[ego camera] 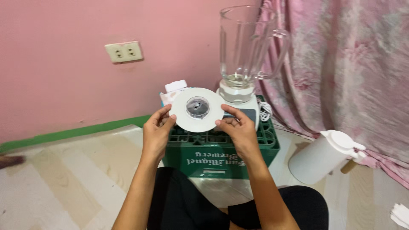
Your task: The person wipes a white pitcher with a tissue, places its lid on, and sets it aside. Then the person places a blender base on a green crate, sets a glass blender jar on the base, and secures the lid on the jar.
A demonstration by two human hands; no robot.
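Both my hands hold a round white blender lid [184, 116] with a clear centre cap, tilted toward me above a green plastic crate [221, 155]. My left hand [156, 133] pinches its left edge and my right hand [238, 130] grips its right edge. Behind the lid, a blender [243, 64] with a clear glass jar and white base stands on the crate, its jar open at the top.
A white lidded pitcher [324, 156] lies tilted on the floor at right. A wall socket [123, 51] sits on the pink wall. A floral curtain [349, 64] hangs at right. A coiled white cord [265, 111] rests on the crate. My knees are below the crate.
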